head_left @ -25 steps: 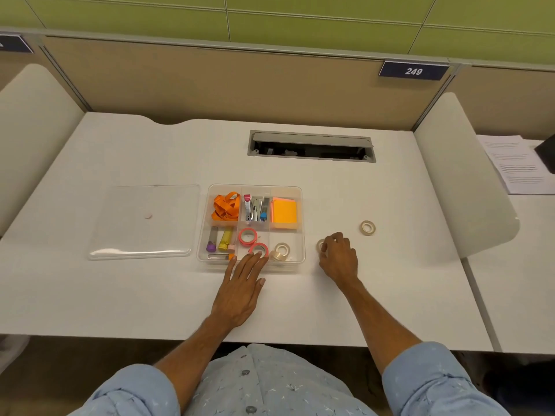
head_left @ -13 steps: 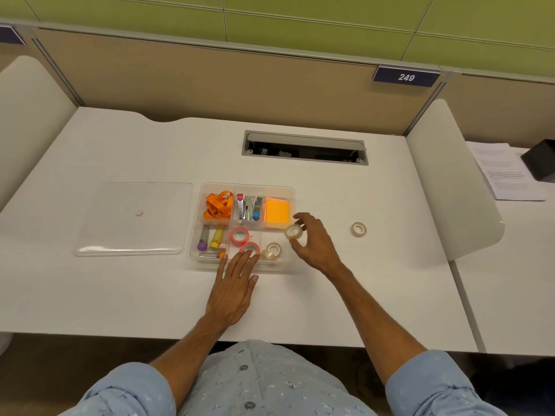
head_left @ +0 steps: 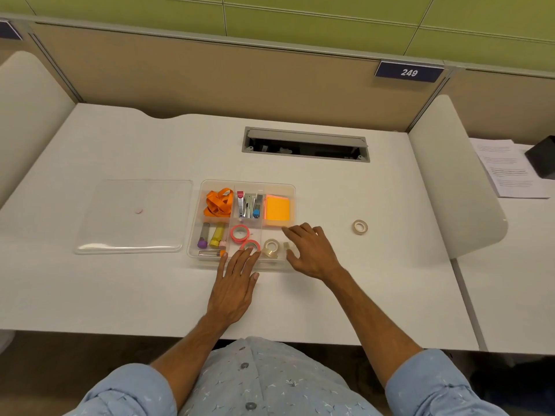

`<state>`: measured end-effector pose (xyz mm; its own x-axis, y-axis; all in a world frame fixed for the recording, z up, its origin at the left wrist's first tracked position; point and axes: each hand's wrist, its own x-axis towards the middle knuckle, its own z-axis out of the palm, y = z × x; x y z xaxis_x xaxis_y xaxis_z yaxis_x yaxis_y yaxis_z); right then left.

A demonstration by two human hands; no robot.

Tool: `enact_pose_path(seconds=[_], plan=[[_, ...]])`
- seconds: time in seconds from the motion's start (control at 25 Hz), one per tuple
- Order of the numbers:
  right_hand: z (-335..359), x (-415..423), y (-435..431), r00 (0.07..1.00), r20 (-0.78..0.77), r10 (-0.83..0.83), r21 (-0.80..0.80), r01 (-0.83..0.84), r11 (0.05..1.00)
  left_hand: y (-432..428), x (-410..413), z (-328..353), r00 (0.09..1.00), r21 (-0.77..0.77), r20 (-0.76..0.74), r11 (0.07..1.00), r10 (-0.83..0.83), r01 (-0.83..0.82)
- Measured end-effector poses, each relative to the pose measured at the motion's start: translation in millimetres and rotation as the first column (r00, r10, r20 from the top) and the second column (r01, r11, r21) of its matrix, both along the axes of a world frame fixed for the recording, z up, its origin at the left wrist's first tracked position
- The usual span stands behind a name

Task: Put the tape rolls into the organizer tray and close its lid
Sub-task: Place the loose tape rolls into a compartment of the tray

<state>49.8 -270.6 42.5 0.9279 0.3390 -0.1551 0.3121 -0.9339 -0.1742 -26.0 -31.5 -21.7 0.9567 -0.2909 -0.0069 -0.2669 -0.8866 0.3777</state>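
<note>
Head view looks down on my two hands at the clear organizer tray (head_left: 292, 187). My right hand (head_left: 312, 250) hovers spread over the tray's near right compartment, fingers loose and holding nothing, and it hides part of a pale tape roll (head_left: 286, 247) standing on edge beside my thumb, so I cannot make out its full shape. A second pale roll (head_left: 271, 248) lies just left of it, and two pink rolls (head_left: 239, 233) sit in the middle compartment, the nearer one half covered by my left fingertips (head_left: 247, 250). My left hand (head_left: 235, 283) lies flat, fingers together, on the desk against the tray's front wall. One more tape roll (head_left: 360, 227) rests on the desk well right of the tray. The transparent lid (head_left: 132, 216) lies flat to the tray's left, faint against the white desk (head_left: 120, 295). Beyond are a cable slot (head_left: 304, 144), tan partitions, a green wall, and papers (head_left: 507, 169) cut off at the right edge.
</note>
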Motion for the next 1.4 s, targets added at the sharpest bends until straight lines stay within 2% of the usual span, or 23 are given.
enact_pose_path(seconds=[0.16, 0.28, 0.4, 0.52, 0.72, 1.04, 1.16, 1.28, 1.4], plan=[[4.8, 6.3, -17.9, 0.98, 0.036, -0.194, 0.131, 0.187, 0.973, 0.2, 0.2, -0.7, 1.0, 0.003, -0.001, 1.0, -0.002, 0.002], [2.9, 10.2, -39.2, 0.926, 0.004, -0.377, 0.169, 0.371, 0.913, 0.8, 0.2, -2.0, 1.0, 0.011, -0.006, 1.0, -0.006, 0.006], [-0.4, 12.5, -61.0, 0.831, -0.033, -0.556, 0.113, 0.556, 0.824, 0.7, 0.5, -2.4, 1.0, 0.008, -0.002, 1.0, -0.007, 0.007], [-4.3, 11.9, -78.6, 0.752, -0.092, -0.653, 0.029, 0.657, 0.753, 0.5, -0.1, -3.1, 1.0, 0.018, 0.012, 1.0, 0.001, -0.001], [-11.6, 4.6, -86.4, 0.736, -0.105, -0.669, -0.043, 0.669, 0.742, -0.2, 0.7, -3.0, 1.0, 0.035, 0.005, 0.999, 0.005, -0.005], [-15.9, -5.7, -74.8, 0.783, -0.035, -0.621, -0.102, 0.615, 0.782, -0.2, -0.4, 0.1, 1.0, 0.028, -0.01, 1.0, 0.007, -0.007], [-18.0, -10.9, -70.1, 0.788, -0.069, -0.612, -0.061, 0.609, 0.791, 0.5, -0.6, 0.9, 1.0, 0.035, -0.015, 0.999, 0.001, -0.001], [-17.5, -15.4, -65.7, 0.756, -0.122, -0.643, 0.07, 0.653, 0.754, -0.4, -0.8, 1.7, 1.0, 0.038, -0.014, 0.999, 0.003, -0.003], [-14.8, -15.9, -60.2, 0.742, -0.156, -0.652, 0.118, 0.669, 0.734, -0.6, -0.9, 1.0, 1.0, 0.054, -0.02, 0.998, 0.014, -0.012]])
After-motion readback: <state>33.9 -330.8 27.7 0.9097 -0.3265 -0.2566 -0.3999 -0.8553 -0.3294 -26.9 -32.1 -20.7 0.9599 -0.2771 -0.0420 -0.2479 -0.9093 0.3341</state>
